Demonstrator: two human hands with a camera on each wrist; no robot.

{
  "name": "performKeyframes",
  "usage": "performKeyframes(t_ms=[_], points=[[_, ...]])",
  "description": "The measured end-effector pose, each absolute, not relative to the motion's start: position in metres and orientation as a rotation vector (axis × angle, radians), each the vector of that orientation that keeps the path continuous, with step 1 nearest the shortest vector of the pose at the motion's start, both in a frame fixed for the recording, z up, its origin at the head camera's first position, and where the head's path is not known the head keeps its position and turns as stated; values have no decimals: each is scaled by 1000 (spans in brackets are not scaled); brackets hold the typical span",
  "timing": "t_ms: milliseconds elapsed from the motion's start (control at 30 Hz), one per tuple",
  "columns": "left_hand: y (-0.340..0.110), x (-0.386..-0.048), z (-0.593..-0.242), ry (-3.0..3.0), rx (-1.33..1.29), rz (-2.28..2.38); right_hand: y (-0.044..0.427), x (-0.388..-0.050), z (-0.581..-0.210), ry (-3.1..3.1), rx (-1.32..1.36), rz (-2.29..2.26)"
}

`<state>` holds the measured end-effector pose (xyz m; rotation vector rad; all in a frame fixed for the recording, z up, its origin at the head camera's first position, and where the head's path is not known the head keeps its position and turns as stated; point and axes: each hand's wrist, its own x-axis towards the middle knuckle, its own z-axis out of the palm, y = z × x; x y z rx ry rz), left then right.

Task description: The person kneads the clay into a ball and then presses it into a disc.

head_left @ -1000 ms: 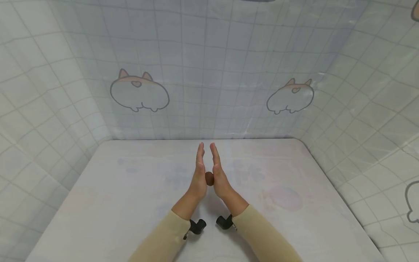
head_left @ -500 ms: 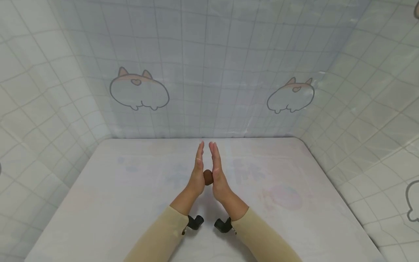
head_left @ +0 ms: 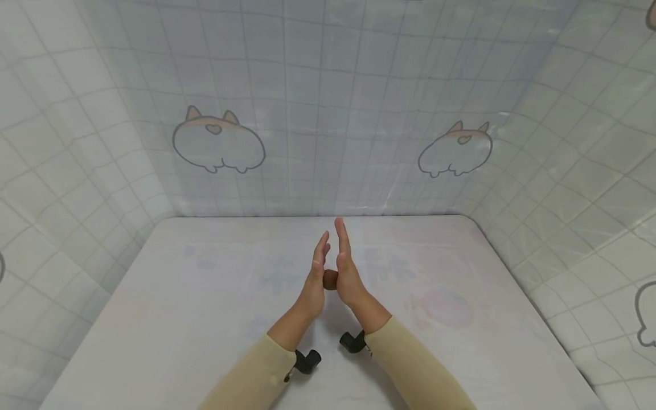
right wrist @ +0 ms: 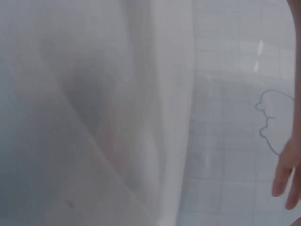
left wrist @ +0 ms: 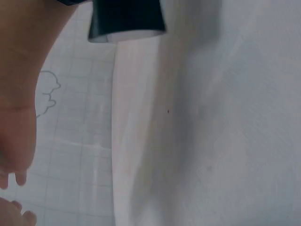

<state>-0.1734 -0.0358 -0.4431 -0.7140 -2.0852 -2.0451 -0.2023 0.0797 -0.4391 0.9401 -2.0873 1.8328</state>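
Between the two palms, above the middle of the table, a small brown lump (head_left: 330,279) is held in the head view. The left hand (head_left: 314,285) touches its left side, fingers nearly straight and pointing away. Against its right side lies the palm of the right hand (head_left: 348,273), whose straight fingers reach a little farther forward. The fingertips stand apart. At the left edge of the left wrist view is part of a hand (left wrist: 16,136); the right wrist view shows fingers (right wrist: 282,181) at its right edge. The lump cannot be made out in either wrist view.
A pale covered table (head_left: 179,319) spreads under both forearms. Behind it and at both sides hang grid-patterned sheets (head_left: 328,114) with animal drawings. Dark wrist-mounted devices sit under the left sleeve (head_left: 256,370) and right sleeve (head_left: 415,364).
The left hand has drawn back a little relative to the right, which has slid forward. Both hands stand slightly farther right than half a second ago, and the lump between them looks turned.
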Motion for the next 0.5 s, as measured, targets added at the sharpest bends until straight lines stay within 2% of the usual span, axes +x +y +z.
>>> performKeyframes(t_ms=[267, 500], points=[[-40, -180, -436, -1982, -593, -2068, 71, -197, -451, -2061, 1028, 1869], [-41, -187, -432, -2014, -487, -2110, 68, -187, -442, -2012, 1077, 1823]])
